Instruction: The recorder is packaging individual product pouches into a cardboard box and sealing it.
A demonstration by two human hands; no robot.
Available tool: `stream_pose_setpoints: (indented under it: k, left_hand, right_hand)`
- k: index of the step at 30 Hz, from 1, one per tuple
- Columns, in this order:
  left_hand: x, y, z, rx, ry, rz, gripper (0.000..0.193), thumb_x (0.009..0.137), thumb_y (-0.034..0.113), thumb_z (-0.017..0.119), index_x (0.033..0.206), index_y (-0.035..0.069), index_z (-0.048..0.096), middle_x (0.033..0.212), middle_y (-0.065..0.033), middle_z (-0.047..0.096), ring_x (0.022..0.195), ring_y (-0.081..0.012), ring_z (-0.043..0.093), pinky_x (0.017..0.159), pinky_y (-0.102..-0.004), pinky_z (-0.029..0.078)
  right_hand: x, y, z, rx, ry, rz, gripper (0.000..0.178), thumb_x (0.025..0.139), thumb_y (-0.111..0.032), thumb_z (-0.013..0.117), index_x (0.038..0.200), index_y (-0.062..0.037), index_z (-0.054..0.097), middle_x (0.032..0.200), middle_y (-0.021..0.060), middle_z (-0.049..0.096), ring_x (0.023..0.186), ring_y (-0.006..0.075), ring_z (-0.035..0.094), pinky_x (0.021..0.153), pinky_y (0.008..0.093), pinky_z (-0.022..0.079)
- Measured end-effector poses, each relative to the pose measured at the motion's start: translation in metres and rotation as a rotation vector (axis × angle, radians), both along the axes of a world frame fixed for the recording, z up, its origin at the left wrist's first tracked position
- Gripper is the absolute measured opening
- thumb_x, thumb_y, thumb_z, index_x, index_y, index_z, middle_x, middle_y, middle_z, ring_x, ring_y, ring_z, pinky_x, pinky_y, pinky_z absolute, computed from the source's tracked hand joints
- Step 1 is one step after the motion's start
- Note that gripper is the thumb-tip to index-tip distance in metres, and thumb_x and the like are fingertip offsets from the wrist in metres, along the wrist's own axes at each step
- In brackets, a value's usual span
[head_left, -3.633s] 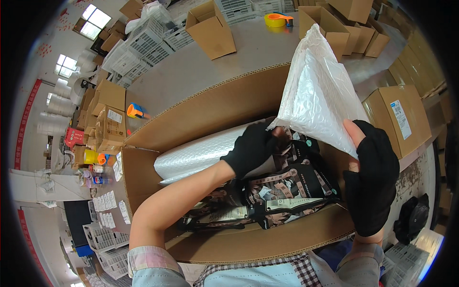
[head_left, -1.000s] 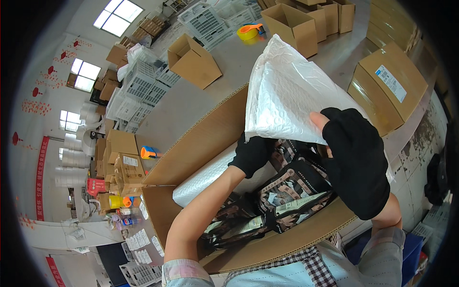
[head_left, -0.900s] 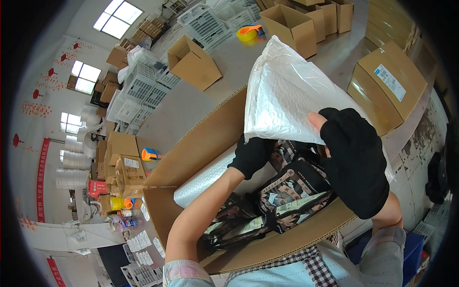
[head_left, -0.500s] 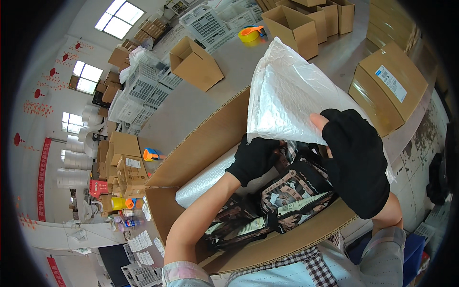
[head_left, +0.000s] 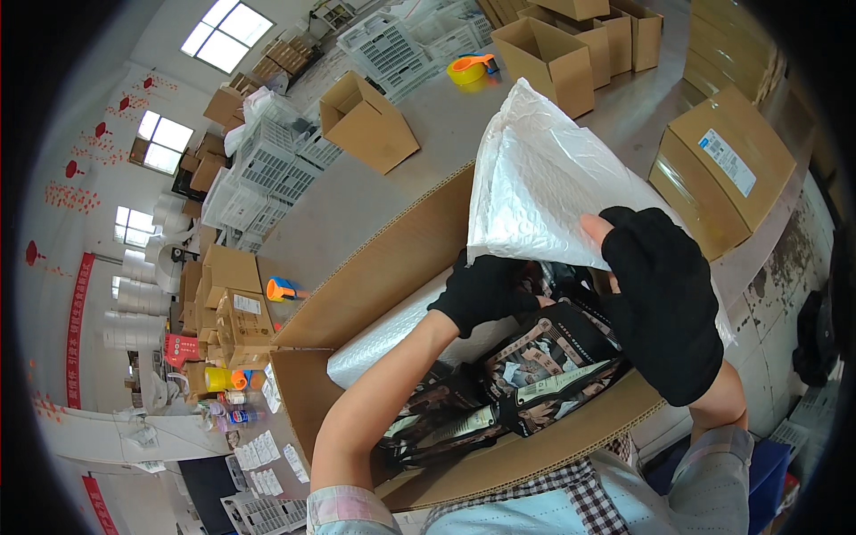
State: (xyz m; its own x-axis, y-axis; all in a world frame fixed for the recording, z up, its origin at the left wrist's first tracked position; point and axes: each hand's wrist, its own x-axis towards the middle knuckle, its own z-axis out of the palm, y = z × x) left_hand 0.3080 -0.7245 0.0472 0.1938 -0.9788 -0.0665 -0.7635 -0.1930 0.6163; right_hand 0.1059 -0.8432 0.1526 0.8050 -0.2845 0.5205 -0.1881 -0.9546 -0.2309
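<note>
A long open cardboard carton stands in front of me, lined with silvery bubble wrap. Dark printed packets fill much of it. My right hand, in a black glove with bare fingertips, is closed on the raised sheet of bubble wrap at the right end, thumb on its outer face. My left hand, gloved alike, reaches into the carton beneath that sheet and touches the packets. Most of its fingers are hidden; one bare fingertip shows against a packet. More bubble wrap lies along the carton's far wall.
A closed, labelled carton sits to the right on the table. Open cartons stand farther back, near a yellow tape roll with an orange dispenser. Another tape dispenser lies left, by stacked boxes.
My left hand has shifted slightly to the right among the packets, and a fingertip now shows. The right hand keeps its hold on the bubble wrap.
</note>
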Motion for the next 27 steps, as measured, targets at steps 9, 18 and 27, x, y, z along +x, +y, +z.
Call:
stream_pose_setpoints:
  k: [9, 18, 27]
  left_hand:
    - [-0.008, -0.003, -0.025, -0.07, -0.158, 0.123, 0.029, 0.077, 0.027, 0.065, 0.098, 0.008, 0.065, 0.091, -0.0129, 0.066, 0.083, -0.0294, 0.064, 0.073, -0.0376, 0.049]
    - [-0.014, 0.018, 0.019, -0.116, 0.151, 0.139, 0.061, 0.06, 0.038, 0.082, 0.102, 0.002, 0.057, 0.087, -0.0127, 0.059, 0.082, -0.0292, 0.058, 0.075, -0.035, 0.047]
    - [-0.025, 0.018, 0.002, -0.088, -0.266, -0.009, 0.07, 0.055, 0.049, 0.08, 0.101, 0.004, 0.051, 0.093, -0.0143, 0.054, 0.092, -0.0335, 0.053, 0.074, -0.0424, 0.041]
  right_hand:
    - [-0.001, 0.0, -0.002, -0.031, -0.016, -0.003, 0.049, 0.068, -0.014, 0.07, 0.113, -0.0068, 0.053, 0.103, 0.0094, 0.056, 0.095, 0.0263, 0.053, 0.077, 0.0381, 0.043]
    - [-0.001, -0.002, -0.002, 0.004, -0.021, 0.009, 0.049, 0.068, -0.016, 0.07, 0.112, -0.0068, 0.053, 0.102, 0.009, 0.056, 0.093, 0.0259, 0.053, 0.076, 0.0377, 0.043]
    - [0.001, 0.0, 0.0, -0.017, -0.016, -0.008, 0.046, 0.068, -0.011, 0.069, 0.111, -0.0067, 0.054, 0.1, 0.0089, 0.057, 0.091, 0.0265, 0.054, 0.076, 0.0379, 0.044]
